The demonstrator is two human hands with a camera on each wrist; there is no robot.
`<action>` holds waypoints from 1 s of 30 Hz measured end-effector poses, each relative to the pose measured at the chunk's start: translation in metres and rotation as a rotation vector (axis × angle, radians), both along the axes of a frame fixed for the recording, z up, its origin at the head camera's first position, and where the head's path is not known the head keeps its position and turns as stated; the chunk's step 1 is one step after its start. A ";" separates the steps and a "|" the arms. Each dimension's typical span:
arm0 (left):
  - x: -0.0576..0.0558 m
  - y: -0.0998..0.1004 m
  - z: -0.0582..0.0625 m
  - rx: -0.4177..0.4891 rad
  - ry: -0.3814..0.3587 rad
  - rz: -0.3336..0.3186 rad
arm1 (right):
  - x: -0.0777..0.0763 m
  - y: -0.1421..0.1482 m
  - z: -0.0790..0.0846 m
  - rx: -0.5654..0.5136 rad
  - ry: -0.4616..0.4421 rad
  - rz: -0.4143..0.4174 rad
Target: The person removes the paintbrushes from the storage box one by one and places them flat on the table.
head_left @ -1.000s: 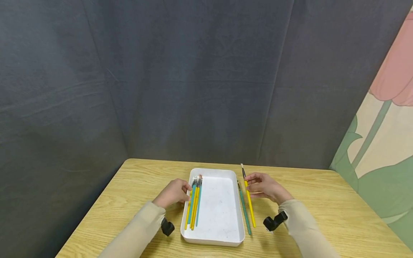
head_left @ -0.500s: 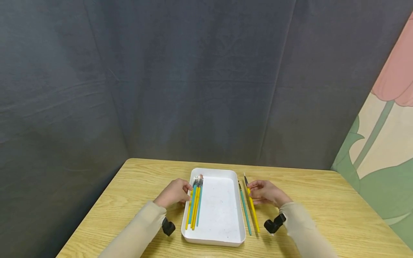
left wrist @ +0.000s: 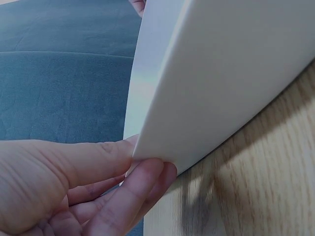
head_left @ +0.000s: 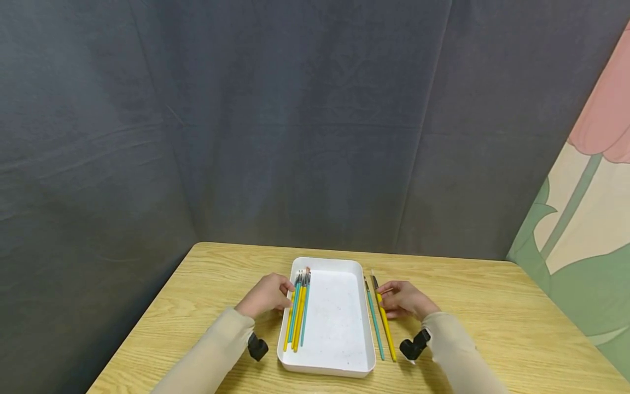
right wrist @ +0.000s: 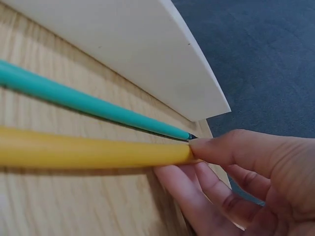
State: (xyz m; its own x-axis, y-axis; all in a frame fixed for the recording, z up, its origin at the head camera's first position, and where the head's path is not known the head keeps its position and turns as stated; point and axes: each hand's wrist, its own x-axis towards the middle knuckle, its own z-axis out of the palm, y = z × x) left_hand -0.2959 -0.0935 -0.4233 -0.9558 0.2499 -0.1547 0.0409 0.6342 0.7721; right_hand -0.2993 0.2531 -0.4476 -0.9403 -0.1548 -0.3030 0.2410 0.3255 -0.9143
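Note:
My left hand [head_left: 267, 296] pinches the left rim of a shallow white tray [head_left: 325, 371]. In the left wrist view the thumb lies over the rim and the fingers touch the outer wall. Inside the tray, along its left side, lie several yellow and teal paintbrushes [head_left: 299, 314], bristles toward the back. To the right of the tray, my right hand [head_left: 406, 300] pinches a yellow paintbrush [right wrist: 88, 151] between thumb and fingers near its ferrule, low over the table. A teal paintbrush [right wrist: 98, 105] lies on the table between that brush and the tray wall.
The wooden table [head_left: 482, 306] extends to both sides of the tray. A dark grey curtain [head_left: 305, 137] hangs behind and to the left. At the right stands a wall painted with a pink flower [head_left: 600, 126]. Each wrist wears a small black camera [head_left: 415, 346].
My right hand has lowered the yellow paintbrush toward the table and drawn it slightly nearer, so it lies almost alongside the teal one. My left hand stays at the tray rim.

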 end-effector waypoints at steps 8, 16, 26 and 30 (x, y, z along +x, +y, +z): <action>0.000 0.000 0.000 0.005 0.007 -0.004 | 0.002 -0.004 0.000 0.026 -0.004 -0.022; 0.000 0.000 0.000 0.013 0.010 -0.006 | 0.002 -0.008 -0.001 0.060 -0.003 -0.031; 0.001 0.000 0.002 0.001 0.015 -0.005 | 0.002 -0.013 0.003 0.119 -0.005 -0.053; 0.001 0.000 0.003 -0.001 0.010 -0.004 | 0.004 -0.014 0.005 0.128 -0.003 -0.056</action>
